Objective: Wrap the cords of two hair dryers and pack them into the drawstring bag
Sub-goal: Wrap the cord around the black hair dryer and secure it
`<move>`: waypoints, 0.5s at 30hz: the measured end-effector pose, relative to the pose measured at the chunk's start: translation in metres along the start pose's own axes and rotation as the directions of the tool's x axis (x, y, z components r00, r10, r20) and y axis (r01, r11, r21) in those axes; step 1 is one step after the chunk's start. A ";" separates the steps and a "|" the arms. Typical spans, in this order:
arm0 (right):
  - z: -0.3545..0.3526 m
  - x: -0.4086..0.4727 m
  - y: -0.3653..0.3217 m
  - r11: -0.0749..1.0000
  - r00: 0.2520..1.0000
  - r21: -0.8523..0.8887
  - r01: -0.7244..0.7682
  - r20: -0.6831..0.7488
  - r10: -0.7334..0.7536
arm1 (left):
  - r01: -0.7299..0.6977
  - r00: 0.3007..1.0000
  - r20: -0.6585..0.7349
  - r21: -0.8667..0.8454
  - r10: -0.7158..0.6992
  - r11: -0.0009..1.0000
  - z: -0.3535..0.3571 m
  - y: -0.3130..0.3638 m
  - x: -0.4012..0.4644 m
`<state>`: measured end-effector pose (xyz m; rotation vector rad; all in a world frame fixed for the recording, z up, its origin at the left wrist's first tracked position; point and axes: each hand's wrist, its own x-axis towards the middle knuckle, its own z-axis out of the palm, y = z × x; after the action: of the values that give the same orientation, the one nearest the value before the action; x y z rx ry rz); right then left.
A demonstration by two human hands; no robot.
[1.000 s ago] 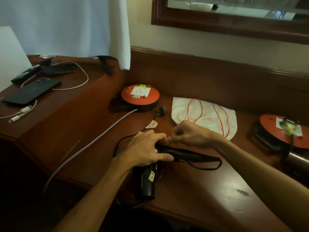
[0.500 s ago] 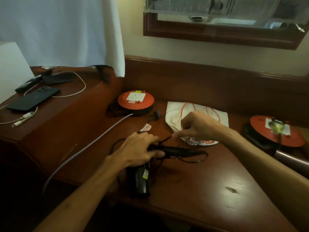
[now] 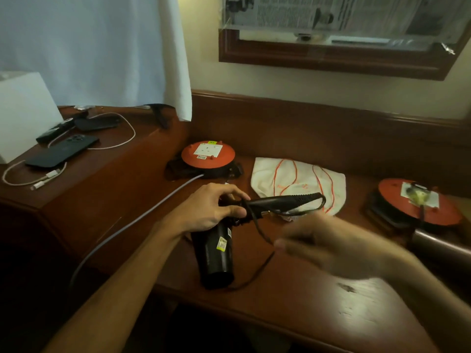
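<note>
A black hair dryer (image 3: 218,253) lies near the desk's front edge, barrel toward me and handle (image 3: 283,201) pointing right. My left hand (image 3: 211,208) grips it where barrel and handle meet. Its black cord (image 3: 257,225) loops from the handle end and runs down to my right hand (image 3: 328,245), which is blurred by motion and seems to pinch the cord. The white drawstring bag (image 3: 300,182) with orange strings lies flat behind the handle. A second, brownish dryer barrel (image 3: 438,247) shows at the right edge.
Two orange cable reels stand on the desk, one at the back middle (image 3: 207,155) with a grey cable (image 3: 127,225) running off the front, one at the right (image 3: 418,202). A phone (image 3: 63,151), white charging cables and dark items lie on the raised left shelf.
My right hand has swung from near the bag toward me, pulling the cord around the handle. The dryer's handle has lifted slightly. My head has tilted up a little.
</note>
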<state>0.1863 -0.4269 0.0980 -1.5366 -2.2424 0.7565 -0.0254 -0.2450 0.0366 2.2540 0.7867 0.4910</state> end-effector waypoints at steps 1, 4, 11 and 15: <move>0.016 -0.002 0.005 1.000 1.000 0.002 -0.012 0.002 0.012 | 0.013 1.000 -0.005 -0.022 -0.013 1.000 0.006 -0.005 -0.003; 0.054 -0.001 0.035 0.995 0.998 0.080 -0.059 -0.026 0.061 | 0.051 0.998 -0.025 -0.118 -0.055 0.992 0.022 -0.020 -0.015; 0.088 0.035 0.097 0.976 0.978 0.146 -0.165 -0.105 0.181 | 0.040 0.999 -0.003 -0.257 -0.042 0.965 0.041 -0.016 -0.041; 0.068 0.064 0.116 0.976 0.979 0.112 -0.188 -0.058 0.195 | -0.016 1.000 -0.012 -0.203 0.014 0.979 0.041 -0.007 -0.049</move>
<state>0.2141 -0.3511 -0.0269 -1.7173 -1.9917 0.8484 -0.0426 -0.2927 -0.0028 2.0707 0.6926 0.5650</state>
